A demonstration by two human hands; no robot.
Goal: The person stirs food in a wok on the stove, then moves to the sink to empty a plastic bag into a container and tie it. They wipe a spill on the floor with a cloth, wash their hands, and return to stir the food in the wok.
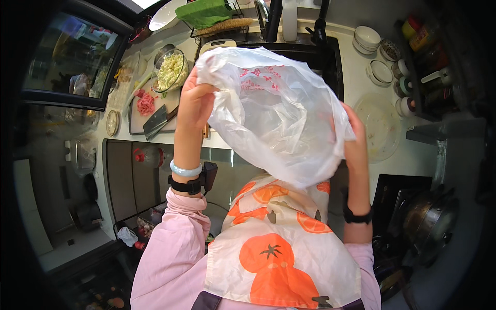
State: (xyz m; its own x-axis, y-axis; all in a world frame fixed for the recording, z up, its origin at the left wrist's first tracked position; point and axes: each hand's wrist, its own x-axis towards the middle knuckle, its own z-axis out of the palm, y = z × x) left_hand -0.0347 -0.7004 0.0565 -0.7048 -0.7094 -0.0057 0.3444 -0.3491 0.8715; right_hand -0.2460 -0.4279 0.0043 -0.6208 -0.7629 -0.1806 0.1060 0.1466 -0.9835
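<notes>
A translucent white plastic bag [279, 116] with red print is spread wide between both hands, above the counter edge and the sink. My left hand [197, 95] grips its rim at the left. At the right side, my right hand [350, 131] holds the bag, its fingers partly hidden behind the film. To the left, sliced raw meat [146, 104] and a cleaver [159, 121] lie on a cutting board [135, 126]. Behind the board stands a glass bowl [170, 71] of chopped pale green vegetable.
The bag partly covers a black sink [334, 58] with a faucet [262, 13]. Stacked white bowls [366, 38] and a large translucent round lid or plate [378, 128] stand at the right. A metal pot [430, 221] is at the lower right. A red-capped bottle [149, 156] is below the counter.
</notes>
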